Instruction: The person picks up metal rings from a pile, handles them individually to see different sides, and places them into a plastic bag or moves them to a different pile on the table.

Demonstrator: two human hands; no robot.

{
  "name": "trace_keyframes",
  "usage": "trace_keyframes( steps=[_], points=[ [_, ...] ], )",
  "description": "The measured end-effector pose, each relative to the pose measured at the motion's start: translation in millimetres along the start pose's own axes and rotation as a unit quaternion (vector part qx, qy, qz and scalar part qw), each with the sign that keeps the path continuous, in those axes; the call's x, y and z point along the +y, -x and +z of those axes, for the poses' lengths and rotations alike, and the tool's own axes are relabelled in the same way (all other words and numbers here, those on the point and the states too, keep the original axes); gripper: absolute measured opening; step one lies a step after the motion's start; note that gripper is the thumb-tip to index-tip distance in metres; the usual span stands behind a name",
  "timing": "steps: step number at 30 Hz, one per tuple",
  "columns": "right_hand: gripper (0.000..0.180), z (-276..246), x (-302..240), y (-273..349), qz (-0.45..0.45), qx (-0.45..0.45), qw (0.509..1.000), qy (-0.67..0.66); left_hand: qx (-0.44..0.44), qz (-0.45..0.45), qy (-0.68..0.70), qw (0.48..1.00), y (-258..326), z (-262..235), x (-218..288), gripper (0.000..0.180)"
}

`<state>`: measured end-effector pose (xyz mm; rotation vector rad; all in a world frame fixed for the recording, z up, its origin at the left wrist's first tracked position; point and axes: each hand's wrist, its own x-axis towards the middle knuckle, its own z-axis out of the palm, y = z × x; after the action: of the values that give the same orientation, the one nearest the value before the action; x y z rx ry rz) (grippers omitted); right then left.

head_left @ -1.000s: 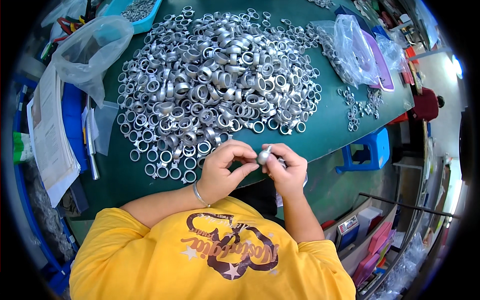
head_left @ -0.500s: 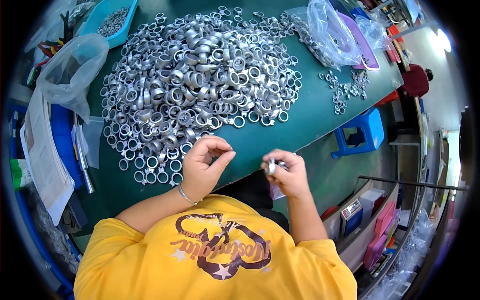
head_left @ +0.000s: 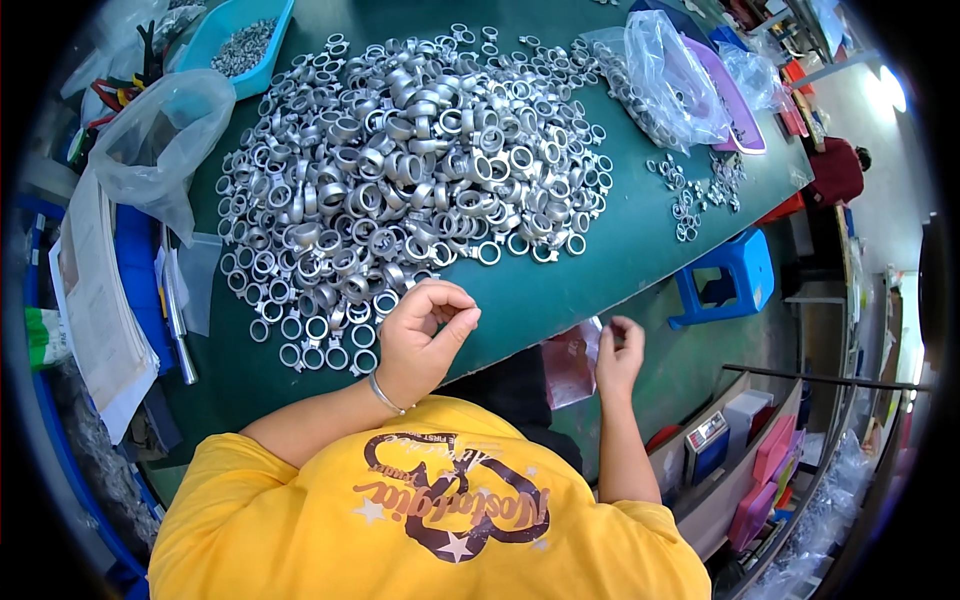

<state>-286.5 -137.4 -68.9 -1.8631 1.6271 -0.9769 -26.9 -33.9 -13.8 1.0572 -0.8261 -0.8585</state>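
Note:
My left hand (head_left: 428, 332) rests at the near edge of the metal ring pile, palm turned inward, fingers curled toward the thumb. Anything inside that curl is hidden. Beyond it spreads a big heap of silver ring clamps (head_left: 400, 170), each a round band with a small lug. Past the table's front edge, my right hand (head_left: 620, 358) is beside a pinkish, see-through container (head_left: 570, 368), thumb and forefinger slightly apart, no part visible between them. The container is partly hidden below the tabletop, and its contents cannot be made out.
A green table (head_left: 540, 300) carries a turquoise bin (head_left: 262, 72) of small parts, clear bags (head_left: 165, 150), a purple tray (head_left: 742, 130) and scattered small metal pieces (head_left: 690, 205). A blue stool (head_left: 728, 275) stands right, near shelving with a scale (head_left: 706, 445). Someone in dark red (head_left: 835, 170) is farther off.
My right hand has moved right and slightly down, beyond the table edge to the pinkish container. The metal clamp it held is no longer visible in it. My left hand stays nearly in place.

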Motion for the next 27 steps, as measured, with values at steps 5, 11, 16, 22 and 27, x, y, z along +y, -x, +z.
trace_keyframes(
  steps=[5, 11, 16, 22, 27],
  points=[
    [0.017, 30.6, -108.8, -24.1, -0.288, -0.110, 0.949, -0.068, -0.016, -0.006, 0.010, 1.000, 0.8, 1.1, -3.7, 0.012],
    [0.015, 73.8, -135.3, -34.2, -0.335, -0.169, 0.927, 0.011, -0.005, -0.002, 0.001, 1.000, -1.3, 2.4, -0.5, 0.012],
    [0.006, 55.5, -128.6, -23.1, -0.059, -0.339, 0.893, -0.289, 0.003, -0.012, 0.003, 1.000, -0.7, -0.9, -0.3, 0.013],
    [0.009, 41.5, -123.8, -9.4, 0.068, -0.426, 0.757, -0.491, -0.028, -0.020, -0.024, 0.999, -2.0, 0.7, 5.2, 0.017],
    [0.013, 40.9, -125.8, -4.3, 0.041, -0.416, 0.778, -0.470, -0.052, -0.011, -0.071, 0.996, -2.4, -1.1, 9.2, 0.018]
  ],
)
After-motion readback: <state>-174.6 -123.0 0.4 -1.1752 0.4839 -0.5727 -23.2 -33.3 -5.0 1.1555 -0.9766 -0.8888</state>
